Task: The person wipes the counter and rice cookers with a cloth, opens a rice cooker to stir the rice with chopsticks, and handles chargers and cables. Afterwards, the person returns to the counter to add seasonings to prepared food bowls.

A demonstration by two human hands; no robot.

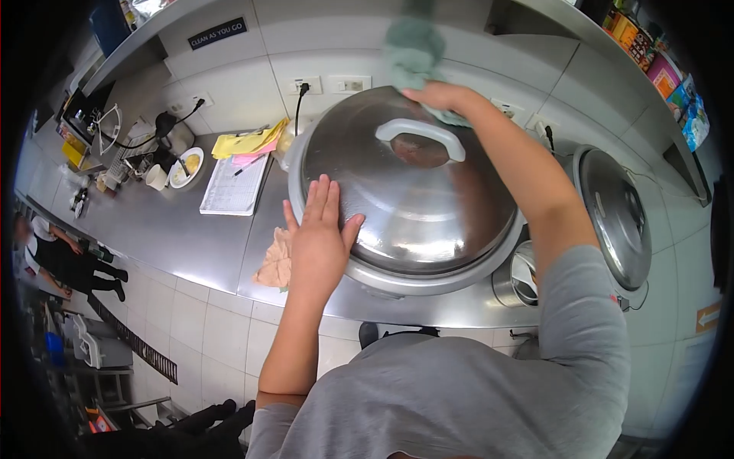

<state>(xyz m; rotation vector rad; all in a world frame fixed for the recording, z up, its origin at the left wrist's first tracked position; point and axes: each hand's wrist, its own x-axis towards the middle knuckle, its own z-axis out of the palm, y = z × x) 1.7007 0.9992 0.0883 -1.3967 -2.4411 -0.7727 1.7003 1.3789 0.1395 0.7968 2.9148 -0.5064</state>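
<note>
The lid (417, 203) is touched by the left hand (316, 239), fingers slightly spread. A green cloth (414, 57) is clamped in the right hand's (442, 96) fingers.

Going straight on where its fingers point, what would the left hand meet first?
The left hand would first meet more of the metal lid it seems to touch; beyond, perhaps the wall, though depth is unclear.

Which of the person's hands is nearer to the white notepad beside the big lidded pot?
Left. The left hand rests on the left side of the lid, near the notepad; the right hand, with the green cloth at the lid's far edge, is farther away.
</note>
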